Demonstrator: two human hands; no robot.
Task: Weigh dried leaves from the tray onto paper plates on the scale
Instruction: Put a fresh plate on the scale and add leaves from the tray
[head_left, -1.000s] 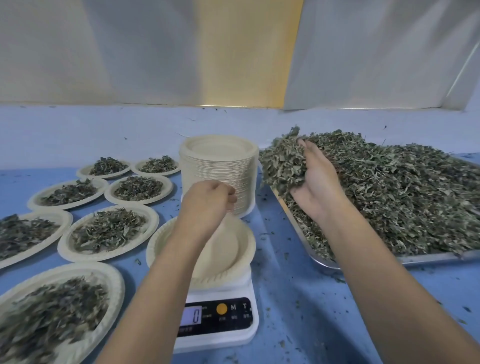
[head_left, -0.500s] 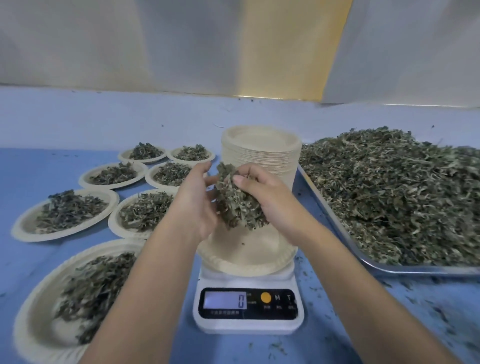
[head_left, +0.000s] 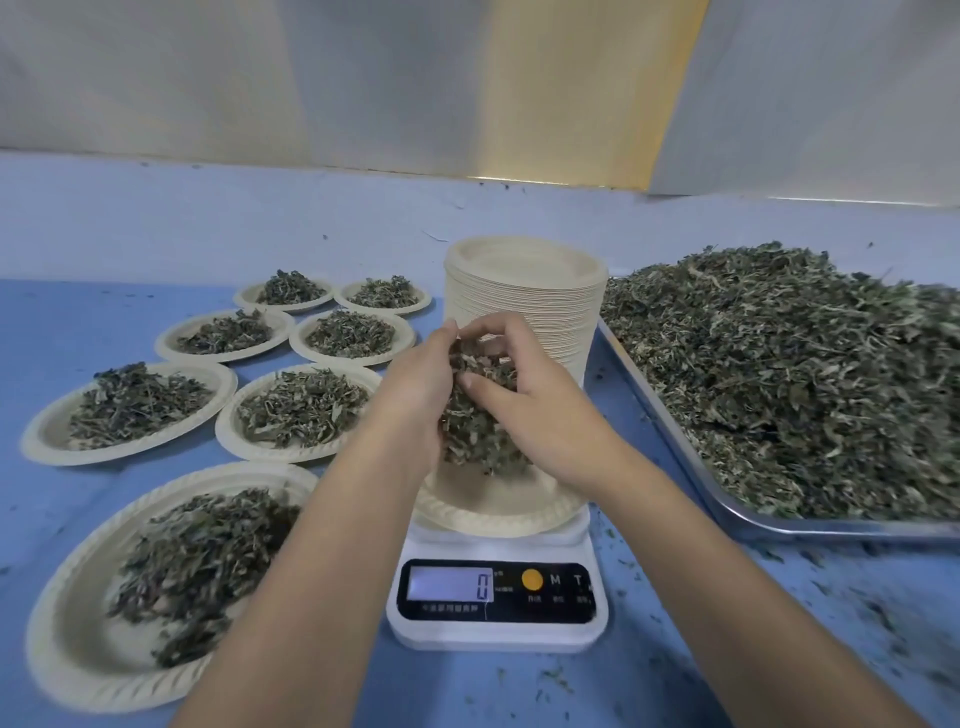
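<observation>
A white digital scale (head_left: 496, 603) stands in front of me and its display reads 0. An empty paper plate (head_left: 498, 512) sits on it. Just above that plate, my left hand (head_left: 415, 395) and my right hand (head_left: 540, 410) together cup a clump of dried leaves (head_left: 478, 415), fingers curled round it from both sides. The clump's lower end hangs close to the plate. To the right, a metal tray (head_left: 670, 415) holds a big heap of dried leaves (head_left: 800, 374).
A tall stack of empty paper plates (head_left: 524, 296) stands right behind my hands. Several plates filled with leaves (head_left: 301, 410) lie on the blue table at the left, the nearest one (head_left: 171, 577) by my left forearm. Leaf crumbs are scattered at the lower right.
My right hand lifted a handful of leaves from the tray and carried it left over the scale plate. My left hand rose to meet it, and both lowered slightly toward the plate.
</observation>
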